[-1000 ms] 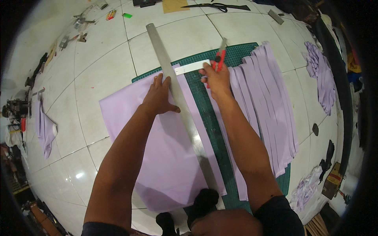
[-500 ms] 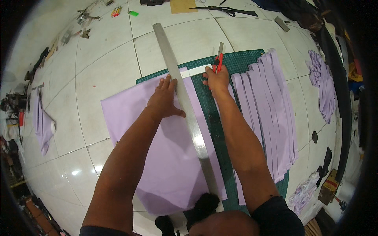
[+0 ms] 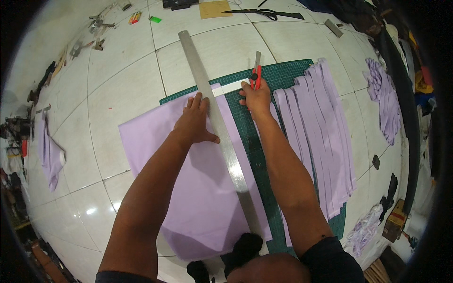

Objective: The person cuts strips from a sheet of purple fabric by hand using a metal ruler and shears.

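Note:
A large lilac fabric piece [image 3: 193, 203] lies flat, partly over a green cutting mat [image 3: 252, 146]. A long metal ruler [image 3: 226, 146] runs across it near its right edge. My left hand [image 3: 193, 120] is spread, fingers and thumb pressing on the long ruler's left edge and the fabric. My right hand [image 3: 257, 99] is closed round a red utility knife [image 3: 258, 78], its blade pointing away from me. The thumb of that hand also presses a short white ruler [image 3: 231, 87], which reaches left across the fabric's edge to the long ruler.
Several cut lilac strips [image 3: 316, 137] lie side by side on the mat's right. Black shears [image 3: 266, 13] and a brown paper piece [image 3: 215, 9] rest at the far side of the tiled floor. More lilac scraps lie at far right [image 3: 384, 104] and left [image 3: 51, 155]. My foot [image 3: 247, 244] touches the near fabric edge.
The view has shifted slightly, so everything sits a little further left. Both hands, the knife and the rulers keep nearly the same places on the fabric.

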A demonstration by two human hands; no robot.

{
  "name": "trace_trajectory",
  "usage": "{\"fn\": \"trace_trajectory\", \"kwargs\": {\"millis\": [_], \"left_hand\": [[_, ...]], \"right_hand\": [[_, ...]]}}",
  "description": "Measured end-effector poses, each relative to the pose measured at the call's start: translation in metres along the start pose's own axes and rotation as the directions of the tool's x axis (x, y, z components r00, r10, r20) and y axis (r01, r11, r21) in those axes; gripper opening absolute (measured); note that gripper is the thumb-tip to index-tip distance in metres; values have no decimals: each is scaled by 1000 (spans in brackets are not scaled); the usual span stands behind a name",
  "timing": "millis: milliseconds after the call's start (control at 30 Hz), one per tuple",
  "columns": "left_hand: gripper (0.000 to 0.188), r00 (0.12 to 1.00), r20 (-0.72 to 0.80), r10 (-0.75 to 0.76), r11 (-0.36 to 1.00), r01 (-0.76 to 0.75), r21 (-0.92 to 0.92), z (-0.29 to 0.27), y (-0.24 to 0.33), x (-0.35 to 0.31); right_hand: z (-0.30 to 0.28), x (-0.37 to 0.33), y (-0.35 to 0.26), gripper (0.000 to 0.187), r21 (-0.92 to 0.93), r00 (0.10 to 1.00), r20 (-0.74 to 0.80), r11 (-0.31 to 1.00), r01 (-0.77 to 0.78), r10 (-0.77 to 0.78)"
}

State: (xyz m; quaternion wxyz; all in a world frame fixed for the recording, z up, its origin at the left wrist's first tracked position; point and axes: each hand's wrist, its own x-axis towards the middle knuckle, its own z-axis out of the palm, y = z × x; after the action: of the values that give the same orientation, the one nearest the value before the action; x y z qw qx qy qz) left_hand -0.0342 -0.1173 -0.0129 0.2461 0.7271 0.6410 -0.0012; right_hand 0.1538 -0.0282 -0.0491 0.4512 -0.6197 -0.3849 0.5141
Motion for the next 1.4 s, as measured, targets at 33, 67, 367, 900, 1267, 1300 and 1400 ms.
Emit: {"fn": "trace_trajectory", "kwargs": {"millis": [33,67,367,900,1267,1300,1400], "left_hand": [[132,1000,3,-1,1000,1,-1,0,-1,1],[132,1000,6,-3,1000,3,-3,0,-1,1],[108,999,6,-36,999,36,10,-9,9,5],[93,997,69,-32,963,13,270,-40,0,56],[123,997,22,67,995,-69,77,-30,-17,63],[124,997,12,74,994,-75,85,-31,-14,62],[120,996,83,19,996,-26,87,-40,-8,63]], "right_hand": [[0,1,1,26,3,1000,0,1000,4,-4],[0,0,1,25,5,1000,0,1000,12,-12],[-23,12,-24,21,122,995,-102,992,29,-16],[4,-100,4,32,-652,910,412,685,323,-37],[27,-94,-10,31,-717,902,430,623,312,44],[27,-93,-12,32,-737,903,423,609,293,78],[27,-91,-7,34,-728,899,436,605,324,42]]}}
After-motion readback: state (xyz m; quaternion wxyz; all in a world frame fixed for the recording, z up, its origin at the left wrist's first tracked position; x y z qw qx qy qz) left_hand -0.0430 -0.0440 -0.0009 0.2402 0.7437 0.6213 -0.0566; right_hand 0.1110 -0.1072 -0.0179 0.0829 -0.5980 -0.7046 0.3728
